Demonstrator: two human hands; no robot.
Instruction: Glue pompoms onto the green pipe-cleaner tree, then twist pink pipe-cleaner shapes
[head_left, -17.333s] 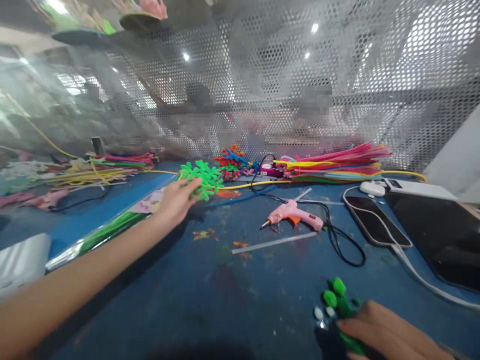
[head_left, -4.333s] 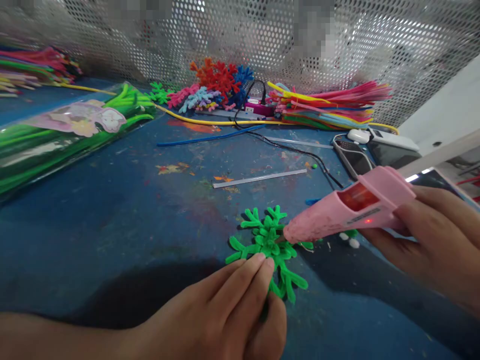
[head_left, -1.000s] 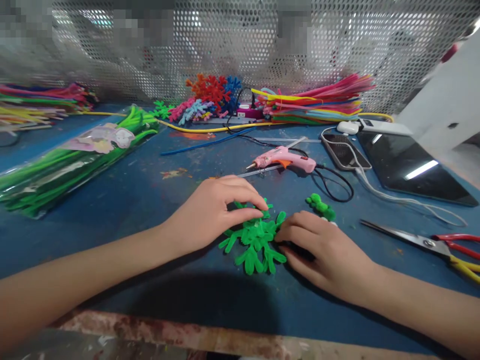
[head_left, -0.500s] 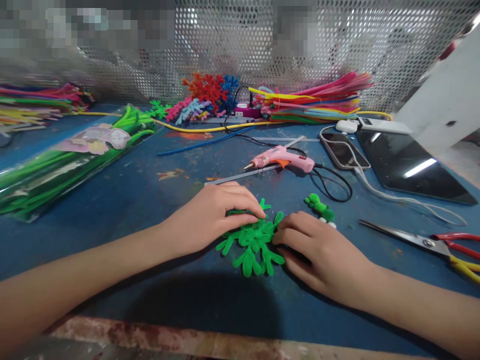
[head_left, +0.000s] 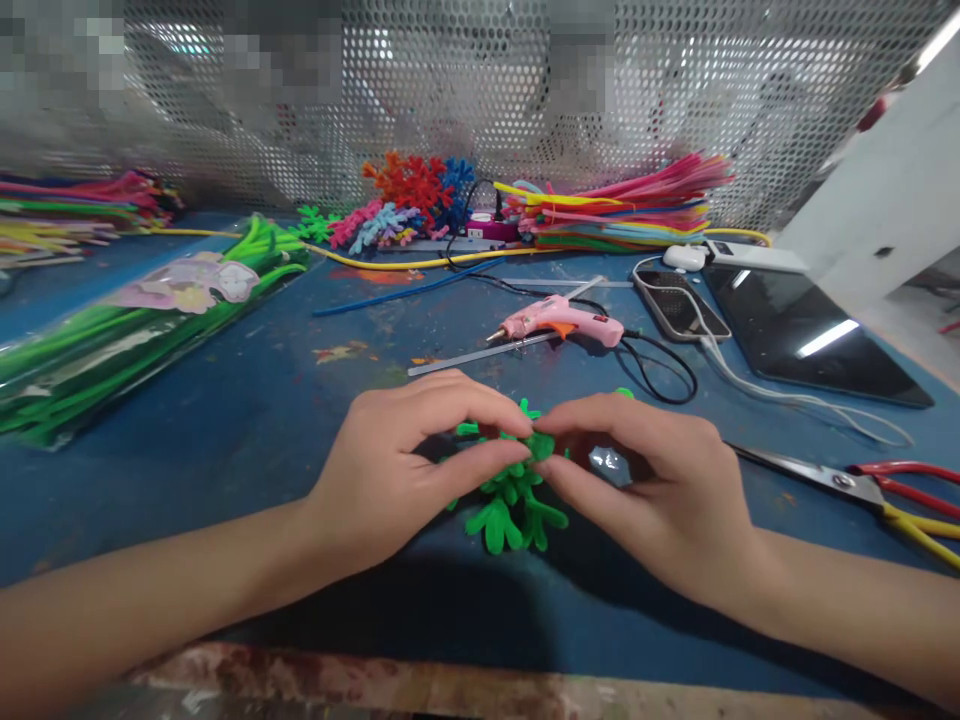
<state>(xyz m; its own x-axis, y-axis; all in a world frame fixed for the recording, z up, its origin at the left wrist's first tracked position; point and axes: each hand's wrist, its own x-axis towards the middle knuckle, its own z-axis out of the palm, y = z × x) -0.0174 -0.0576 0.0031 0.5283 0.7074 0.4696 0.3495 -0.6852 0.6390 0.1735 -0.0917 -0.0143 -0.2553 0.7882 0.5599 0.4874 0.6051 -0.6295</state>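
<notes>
A green branched pipe-cleaner piece (head_left: pixel 510 500) lies on the blue table (head_left: pixel 262 410) in front of me. My left hand (head_left: pixel 412 460) pinches its top from the left with thumb and fingers. My right hand (head_left: pixel 645 480) pinches the same spot from the right, fingertips meeting the left hand's. A small shiny bit (head_left: pixel 606 460) shows under my right fingers. The other small green piece is almost hidden behind my right hand.
A pink glue gun (head_left: pixel 559 320) with its black cord and a glue stick (head_left: pixel 480 355) lie just beyond. Scissors (head_left: pixel 862 485) sit at right, a phone (head_left: pixel 681 303) and tablet (head_left: pixel 810 335) behind. A green pipe-cleaner pack (head_left: pixel 127 330) is at left; coloured shapes (head_left: pixel 409 195) and stems (head_left: pixel 622 205) line the mesh wall.
My right hand rose from the table and moved left onto the green piece, covering the small green piece. Both hands now pinch it at the top together.
</notes>
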